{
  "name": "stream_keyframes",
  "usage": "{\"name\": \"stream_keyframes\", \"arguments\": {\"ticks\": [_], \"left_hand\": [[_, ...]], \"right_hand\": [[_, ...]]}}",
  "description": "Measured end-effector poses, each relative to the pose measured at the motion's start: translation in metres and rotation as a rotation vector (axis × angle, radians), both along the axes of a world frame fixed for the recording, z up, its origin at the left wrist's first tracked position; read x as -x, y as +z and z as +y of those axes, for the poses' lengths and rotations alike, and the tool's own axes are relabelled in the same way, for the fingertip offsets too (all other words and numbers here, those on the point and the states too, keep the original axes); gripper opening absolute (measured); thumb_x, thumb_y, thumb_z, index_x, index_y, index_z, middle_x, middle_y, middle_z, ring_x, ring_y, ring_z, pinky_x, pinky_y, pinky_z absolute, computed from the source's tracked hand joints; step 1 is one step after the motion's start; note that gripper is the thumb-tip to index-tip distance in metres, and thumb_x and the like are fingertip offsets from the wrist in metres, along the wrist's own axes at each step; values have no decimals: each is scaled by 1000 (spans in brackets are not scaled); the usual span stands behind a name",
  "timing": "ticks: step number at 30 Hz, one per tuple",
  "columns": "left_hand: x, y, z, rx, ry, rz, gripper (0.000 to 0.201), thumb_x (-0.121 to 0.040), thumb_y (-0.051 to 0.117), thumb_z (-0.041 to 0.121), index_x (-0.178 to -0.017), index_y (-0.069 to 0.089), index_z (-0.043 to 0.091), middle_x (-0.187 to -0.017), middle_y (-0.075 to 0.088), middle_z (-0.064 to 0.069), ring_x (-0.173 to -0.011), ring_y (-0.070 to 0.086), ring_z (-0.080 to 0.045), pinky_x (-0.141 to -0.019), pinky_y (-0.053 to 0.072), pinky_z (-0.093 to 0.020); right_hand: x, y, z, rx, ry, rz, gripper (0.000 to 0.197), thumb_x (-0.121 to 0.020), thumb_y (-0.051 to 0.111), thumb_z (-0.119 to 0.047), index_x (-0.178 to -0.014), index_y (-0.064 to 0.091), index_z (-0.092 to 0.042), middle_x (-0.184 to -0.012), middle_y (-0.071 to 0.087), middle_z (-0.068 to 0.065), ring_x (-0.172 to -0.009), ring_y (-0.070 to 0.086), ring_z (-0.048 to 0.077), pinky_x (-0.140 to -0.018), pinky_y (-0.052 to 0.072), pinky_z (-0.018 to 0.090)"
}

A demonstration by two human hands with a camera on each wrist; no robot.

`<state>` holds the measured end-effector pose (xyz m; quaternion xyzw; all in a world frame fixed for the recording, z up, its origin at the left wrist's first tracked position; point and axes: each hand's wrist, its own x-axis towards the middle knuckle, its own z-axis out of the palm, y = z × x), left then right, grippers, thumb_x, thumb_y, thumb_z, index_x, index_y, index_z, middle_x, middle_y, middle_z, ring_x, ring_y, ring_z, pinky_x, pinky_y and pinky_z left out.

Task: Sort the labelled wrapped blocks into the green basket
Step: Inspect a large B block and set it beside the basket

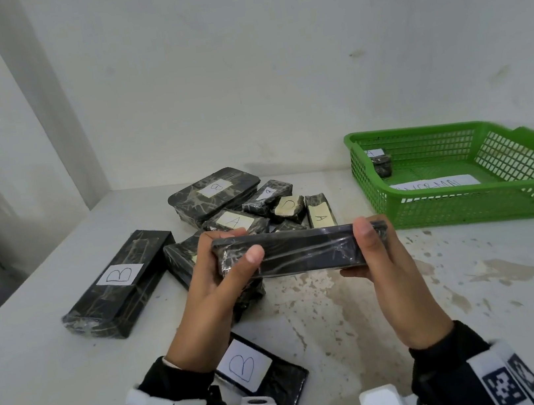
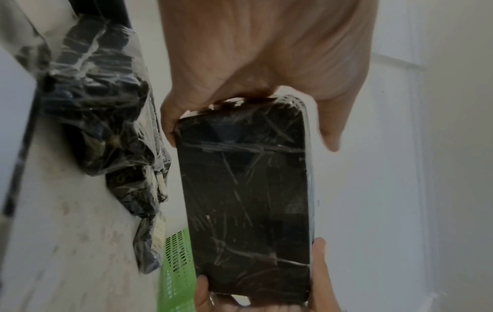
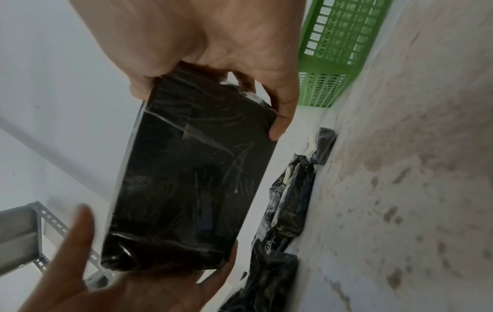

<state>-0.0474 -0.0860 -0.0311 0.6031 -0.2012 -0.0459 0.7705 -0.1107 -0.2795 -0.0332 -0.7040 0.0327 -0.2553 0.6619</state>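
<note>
Both hands, left (image 1: 211, 280) and right (image 1: 390, 270), grip a wrapped block (image 1: 286, 251) by its ends at frame centre, above the stained white tabletop (image 1: 412, 302). Green basket (image 1: 467, 207) at right; white walls behind.

Soft, even, dim light; wrist views blurred, wide-angle bending at edges.

— What's the right hand (image 3: 213, 46) got?

— One end of a black wrapped block (image 3: 186, 173), thumb on one edge and fingers curled over the other.

— And the far end?

— The left hand (image 3: 112, 280) holds it, blurred.

— Beyond that?

— A green basket (image 3: 333, 52) on the stained table (image 3: 413, 168), more wrapped blocks (image 3: 288, 202) in a row, and a grey rack (image 3: 24, 236).
</note>
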Motion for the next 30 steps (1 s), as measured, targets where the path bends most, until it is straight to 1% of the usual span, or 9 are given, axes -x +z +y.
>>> {"name": "stream_keyframes", "arguments": {"ticks": [4, 8, 11, 14, 17, 21, 24, 26, 30], "left_hand": [[-2, 1, 0, 40, 5, 8, 66, -65, 74, 42, -118, 55, 7, -115, 66, -10, -107, 67, -23, -86, 53, -23], [0, 1, 1, 34, 30, -25, 64, -62, 75, 43, -113, 50, 15, -129, 58, 3, -110, 63, -13, -85, 51, -23], [2, 3, 2, 21, -33, -58, 73, -60, 74, 40, -121, 39, 20, -102, 63, 18, -93, 65, -3, -77, 51, -17], [4, 3, 0, -36, -66, -79, 80, -61, 74, 41, -129, 35, 23, -95, 67, 23, -95, 67, -7, -80, 53, -21], [3, 4, -1, -39, -16, -66, 78, -59, 79, 44, -125, 42, 24, -97, 67, 19, -97, 65, -9, -82, 55, -26], [-2, 4, 2, 128, -12, 56, 75, -57, 86, 55, -114, 52, 21, -106, 68, 3, -104, 64, -17, -96, 53, -35], [-3, 6, 3, 178, -69, 136, 94, -59, 84, 60, -129, 49, 8, -125, 66, -7, -117, 62, -22, -99, 52, -38], [-2, 6, 1, 168, -92, 172, 102, -60, 82, 62, -137, 45, 6, -131, 63, -12, -121, 61, -27, -96, 53, -38], [-1, 7, -2, 173, -113, 216, 91, -66, 79, 58, -138, 49, 11, -130, 64, -12, -119, 62, -30, -91, 56, -39]], "right_hand": [[-1, 0, 0, -2, 30, 16, 87, -54, 50, -96, -100, 54, -21, -92, 70, -11, -92, 67, 6, -88, 56, 32], [0, 3, -3, -11, 29, -39, 98, -57, 48, -95, -102, 54, -8, -94, 64, 6, -91, 63, 16, -91, 51, 37], [0, 8, -5, -85, 45, -94, 66, -61, 64, -80, -88, 57, -21, -92, 59, -3, -87, 57, 10, -87, 46, 33], [-1, 6, -9, -59, 44, -131, 37, -68, 63, -52, -90, 57, -22, -111, 58, -4, -103, 58, 7, -92, 45, 32], [-1, 4, -10, -26, 52, -159, 42, -72, 65, -60, -98, 57, -29, -119, 56, -4, -116, 55, 15, -104, 43, 43], [-1, 10, -14, -70, 86, -205, 76, -66, 56, -86, -115, 51, -28, -108, 62, -13, -102, 61, 9, -87, 50, 31], [1, 17, -13, -88, 130, -116, 78, -64, 55, -88, -119, 51, -31, -111, 67, -12, -94, 67, 16, -67, 52, 29], [4, 20, -10, -130, 233, -38, 79, -62, 54, -90, -120, 55, -36, -119, 68, -11, -72, 70, 24, -49, 49, 25], [8, 23, -7, -380, 467, -54, 59, -67, 67, -75, -113, 68, -38, -124, 68, 6, -64, 73, 24, -36, 46, 16]]}}
